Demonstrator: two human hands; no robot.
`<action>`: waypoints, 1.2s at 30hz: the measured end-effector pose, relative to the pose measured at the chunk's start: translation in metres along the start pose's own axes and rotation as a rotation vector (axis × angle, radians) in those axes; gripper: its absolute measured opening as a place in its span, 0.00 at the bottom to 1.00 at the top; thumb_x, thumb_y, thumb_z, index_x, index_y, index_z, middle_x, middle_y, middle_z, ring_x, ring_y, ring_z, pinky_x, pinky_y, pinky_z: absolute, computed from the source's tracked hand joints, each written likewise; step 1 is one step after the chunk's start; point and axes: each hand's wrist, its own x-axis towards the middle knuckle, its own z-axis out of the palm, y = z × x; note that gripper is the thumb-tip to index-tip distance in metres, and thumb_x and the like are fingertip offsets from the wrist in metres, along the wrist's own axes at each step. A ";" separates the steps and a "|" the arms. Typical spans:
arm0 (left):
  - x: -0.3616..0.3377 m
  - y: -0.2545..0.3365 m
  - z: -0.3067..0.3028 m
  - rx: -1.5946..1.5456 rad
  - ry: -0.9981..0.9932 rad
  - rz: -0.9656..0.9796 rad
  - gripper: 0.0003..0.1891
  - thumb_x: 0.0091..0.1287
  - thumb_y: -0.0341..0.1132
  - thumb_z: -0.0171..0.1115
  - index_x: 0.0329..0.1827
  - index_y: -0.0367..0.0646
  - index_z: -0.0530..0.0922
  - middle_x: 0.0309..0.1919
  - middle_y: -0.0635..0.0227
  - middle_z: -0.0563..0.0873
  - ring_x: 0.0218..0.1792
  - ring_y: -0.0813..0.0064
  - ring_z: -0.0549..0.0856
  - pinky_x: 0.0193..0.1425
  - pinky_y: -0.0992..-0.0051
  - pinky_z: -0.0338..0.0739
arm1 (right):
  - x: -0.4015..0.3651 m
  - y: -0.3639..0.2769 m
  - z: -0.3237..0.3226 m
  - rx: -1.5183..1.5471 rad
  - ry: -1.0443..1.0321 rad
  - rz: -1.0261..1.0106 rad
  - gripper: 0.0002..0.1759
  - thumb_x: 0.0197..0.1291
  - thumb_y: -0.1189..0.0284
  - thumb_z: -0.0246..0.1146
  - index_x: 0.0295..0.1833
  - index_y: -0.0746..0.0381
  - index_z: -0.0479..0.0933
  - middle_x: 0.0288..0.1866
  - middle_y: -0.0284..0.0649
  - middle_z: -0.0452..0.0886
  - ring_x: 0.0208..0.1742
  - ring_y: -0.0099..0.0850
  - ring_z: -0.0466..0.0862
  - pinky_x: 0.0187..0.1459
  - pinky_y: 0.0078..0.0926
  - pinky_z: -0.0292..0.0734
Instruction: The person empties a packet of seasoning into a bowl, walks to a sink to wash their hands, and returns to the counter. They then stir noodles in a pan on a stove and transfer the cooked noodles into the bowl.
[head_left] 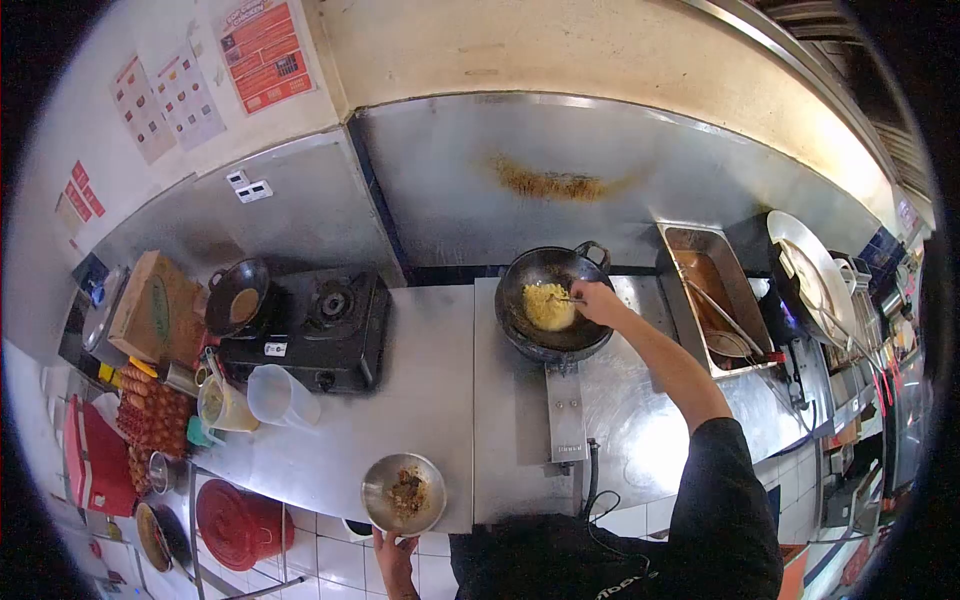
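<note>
While left hand (394, 553) grips the bowl (374, 482), outstretched right hand (598, 301) clasps a utensil (572, 299).

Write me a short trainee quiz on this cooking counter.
1. True or false: the right hand holds a thin metal utensil over the yellow food in the round black wok.
2. The left hand is at the rim of: A) the round metal bowl of brown food; B) a clear plastic jug; C) a red lid.
3. What stands on the black two-burner gas stove?
Key: 1 true; 2 A; 3 a small dark pan with brown contents, on its left burner.
</note>
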 end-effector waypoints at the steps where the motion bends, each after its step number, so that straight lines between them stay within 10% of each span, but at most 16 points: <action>1: -0.001 0.000 0.001 0.020 -0.004 0.021 0.36 0.63 0.23 0.55 0.74 0.49 0.53 0.43 0.55 0.81 0.29 0.60 0.85 0.28 0.72 0.82 | -0.002 0.000 -0.001 -0.234 0.104 -0.143 0.09 0.58 0.66 0.58 0.35 0.59 0.80 0.29 0.47 0.83 0.36 0.45 0.84 0.42 0.39 0.80; 5: -0.006 0.000 0.008 0.113 -0.025 0.064 0.35 0.63 0.23 0.53 0.74 0.50 0.54 0.43 0.55 0.80 0.28 0.61 0.86 0.26 0.74 0.82 | -0.003 -0.001 -0.005 -0.488 0.159 -0.404 0.08 0.57 0.68 0.58 0.34 0.60 0.79 0.28 0.45 0.83 0.36 0.45 0.85 0.40 0.42 0.80; 7: -0.007 -0.001 0.006 0.141 -0.022 0.074 0.34 0.63 0.23 0.52 0.74 0.50 0.54 0.43 0.54 0.80 0.28 0.61 0.86 0.26 0.74 0.82 | -0.002 -0.004 0.001 -0.452 0.022 0.018 0.07 0.54 0.69 0.58 0.31 0.60 0.79 0.27 0.43 0.82 0.35 0.43 0.84 0.35 0.41 0.80; 11: -0.012 0.006 0.017 0.026 0.033 -0.023 0.34 0.64 0.24 0.52 0.74 0.49 0.54 0.45 0.54 0.80 0.27 0.60 0.86 0.27 0.73 0.83 | 0.004 0.034 0.034 -0.448 -0.088 0.156 0.08 0.53 0.70 0.57 0.32 0.58 0.81 0.27 0.42 0.82 0.33 0.41 0.84 0.29 0.37 0.79; 14: -0.011 0.003 0.014 0.100 -0.001 0.089 0.34 0.63 0.24 0.53 0.74 0.49 0.55 0.44 0.54 0.80 0.26 0.60 0.86 0.27 0.73 0.84 | 0.048 0.146 0.115 -0.435 -0.101 -0.809 0.08 0.49 0.71 0.58 0.32 0.59 0.83 0.25 0.42 0.82 0.24 0.37 0.81 0.25 0.31 0.76; 17: -0.014 0.014 0.022 0.047 0.034 -0.054 0.34 0.62 0.24 0.54 0.73 0.49 0.55 0.44 0.55 0.80 0.26 0.59 0.86 0.28 0.73 0.84 | 0.022 0.029 0.016 0.177 -0.609 0.331 0.08 0.47 0.69 0.61 0.22 0.61 0.80 0.19 0.44 0.80 0.24 0.40 0.82 0.25 0.36 0.75; 20: -0.006 0.002 0.008 -0.007 0.037 -0.060 0.35 0.62 0.24 0.55 0.73 0.50 0.55 0.44 0.55 0.80 0.26 0.59 0.86 0.28 0.71 0.84 | 0.017 0.023 0.021 0.175 -0.441 0.134 0.10 0.47 0.66 0.61 0.23 0.61 0.81 0.18 0.44 0.79 0.24 0.40 0.82 0.29 0.36 0.76; 23: -0.001 -0.003 -0.001 0.712 -0.202 0.658 0.36 0.61 0.24 0.56 0.73 0.51 0.55 0.43 0.55 0.81 0.27 0.60 0.86 0.28 0.71 0.85 | 0.019 0.023 0.044 0.316 -0.212 0.303 0.15 0.49 0.61 0.60 0.27 0.61 0.83 0.22 0.45 0.82 0.26 0.40 0.83 0.35 0.36 0.78; 25: -0.014 0.016 0.016 0.100 -0.022 -0.032 0.27 0.63 0.30 0.59 0.66 0.50 0.64 0.46 0.59 0.82 0.32 0.62 0.87 0.34 0.73 0.85 | 0.015 0.018 0.050 0.314 -0.176 0.286 0.18 0.51 0.58 0.60 0.30 0.62 0.83 0.25 0.46 0.83 0.29 0.42 0.84 0.39 0.36 0.80; 26: -0.016 0.022 0.020 -0.012 -0.029 -0.083 0.33 0.57 0.20 0.60 0.68 0.46 0.64 0.55 0.53 0.74 0.36 0.61 0.86 0.33 0.71 0.86 | 0.014 0.017 0.054 0.372 -0.076 0.259 0.16 0.50 0.59 0.61 0.26 0.62 0.83 0.22 0.42 0.83 0.26 0.35 0.83 0.35 0.31 0.78; 31: -0.007 0.020 0.008 0.032 -0.077 -0.055 0.16 0.51 0.11 0.61 0.43 0.30 0.82 0.71 0.65 0.53 0.46 0.60 0.83 0.44 0.71 0.86 | 0.018 0.010 0.055 0.488 -0.033 0.377 0.15 0.52 0.62 0.61 0.23 0.63 0.82 0.19 0.37 0.82 0.22 0.27 0.81 0.30 0.25 0.76; 36: -0.011 0.021 0.013 0.074 -0.013 0.040 0.29 0.57 0.17 0.58 0.64 0.32 0.65 0.69 0.64 0.57 0.42 0.59 0.84 0.37 0.70 0.86 | 0.017 0.018 0.036 0.594 -0.103 0.386 0.16 0.53 0.63 0.61 0.22 0.65 0.80 0.19 0.36 0.79 0.22 0.24 0.78 0.29 0.24 0.72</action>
